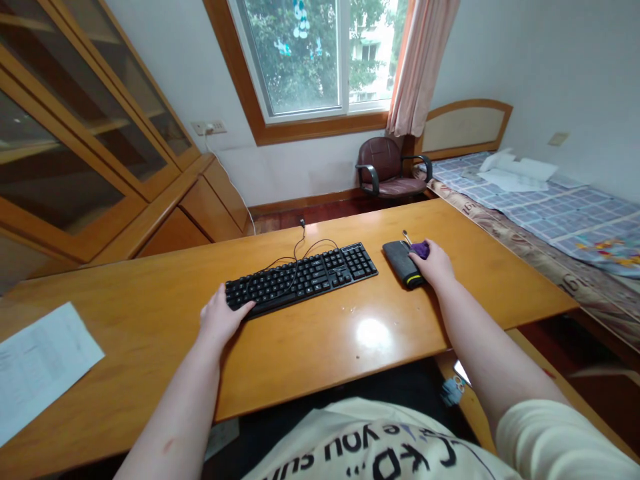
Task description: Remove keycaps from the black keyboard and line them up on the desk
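Note:
A black keyboard (310, 275) lies at a slant on the desk, its thin cable looped loosely over the keys. My left hand (223, 312) is closed on its left end, thumb on the front edge. To the right of the keyboard is a folded dark grey cloth (399, 261) with a yellow-edged border. A small brush (406, 236) rests at its far end, partly hidden. My right hand (434, 265) is closed on a bunched purple cloth (420, 250), right over the grey cloth's right side.
The wooden desk (310, 353) spans the view, with a printed sheet (45, 367) at its left. The cable's USB plug (303, 223) lies near the far edge. Beyond stand a maroon armchair (383, 167) and a bed (540, 207). An open drawer (475, 413) is below my right arm.

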Available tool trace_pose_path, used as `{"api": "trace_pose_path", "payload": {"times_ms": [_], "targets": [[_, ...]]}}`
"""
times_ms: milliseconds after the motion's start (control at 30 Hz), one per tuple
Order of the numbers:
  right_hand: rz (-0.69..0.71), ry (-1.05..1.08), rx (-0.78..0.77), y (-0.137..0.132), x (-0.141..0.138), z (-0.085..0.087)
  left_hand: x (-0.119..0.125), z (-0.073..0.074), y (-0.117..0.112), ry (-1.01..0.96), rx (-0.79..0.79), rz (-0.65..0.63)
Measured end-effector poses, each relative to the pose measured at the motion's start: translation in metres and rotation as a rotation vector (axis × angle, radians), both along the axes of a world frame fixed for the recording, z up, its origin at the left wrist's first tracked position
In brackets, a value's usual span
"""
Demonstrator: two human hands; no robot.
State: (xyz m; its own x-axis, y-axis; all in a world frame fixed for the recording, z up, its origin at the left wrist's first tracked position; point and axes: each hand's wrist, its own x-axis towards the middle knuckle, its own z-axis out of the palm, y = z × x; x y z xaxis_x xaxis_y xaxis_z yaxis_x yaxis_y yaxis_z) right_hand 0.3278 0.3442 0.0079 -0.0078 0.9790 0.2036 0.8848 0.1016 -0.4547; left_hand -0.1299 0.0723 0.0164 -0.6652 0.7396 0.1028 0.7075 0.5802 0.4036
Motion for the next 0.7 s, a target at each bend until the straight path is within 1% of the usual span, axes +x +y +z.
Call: {"api": "trace_pose_path", "payload": {"times_ms": [67,133,200,267,300,333,400,433,467,500,567,633,700], "targets": [[0.033,-0.04,-0.018,0.002,0.002,0.0,0.015,0.005,0.0,0.165,-0.005,-0.094],[0.019,-0.072,-0.002,0.003,0.004,0.004,0.031,0.007,0.001,0.243,-0.025,-0.246],[-0.001,-0.081,0.084,-0.001,0.001,0.011,0.046,0.008,0.004,0.302,-0.05,-0.397],[0.036,-0.057,0.19,-0.013,-0.009,0.022,0.062,0.008,0.008,0.363,-0.047,-0.518],[0.095,-0.036,0.218,-0.022,-0.017,0.027,0.07,0.008,0.01,0.384,-0.036,-0.567],[0.168,-0.014,0.21,-0.033,-0.027,0.031,0.079,0.008,0.011,0.394,-0.029,-0.632],[0.349,-0.002,0.104,-0.06,-0.051,0.035,0.097,0.006,0.012,0.396,-0.006,-0.742],[0.431,-0.006,0.051,-0.074,-0.063,0.034,0.106,0.005,0.012,0.395,0.004,-0.767],[0.505,-0.014,-0.005,-0.086,-0.074,0.031,0.113,0.004,0.012,0.396,0.013,-0.769],[0.556,-0.023,-0.04,-0.097,-0.084,0.027,0.118,0.002,0.012,0.403,0.019,-0.745],[0.616,-0.047,-0.006,-0.108,-0.096,0.017,0.12,0.001,0.011,0.422,0.01,-0.621],[0.553,-0.069,0.07,-0.106,-0.101,0.008,0.11,0.001,0.011,0.436,-0.033,-0.46],[0.456,-0.066,0.096,-0.094,-0.1,0.003,0.091,0.003,0.01,0.434,-0.086,-0.31]]}}
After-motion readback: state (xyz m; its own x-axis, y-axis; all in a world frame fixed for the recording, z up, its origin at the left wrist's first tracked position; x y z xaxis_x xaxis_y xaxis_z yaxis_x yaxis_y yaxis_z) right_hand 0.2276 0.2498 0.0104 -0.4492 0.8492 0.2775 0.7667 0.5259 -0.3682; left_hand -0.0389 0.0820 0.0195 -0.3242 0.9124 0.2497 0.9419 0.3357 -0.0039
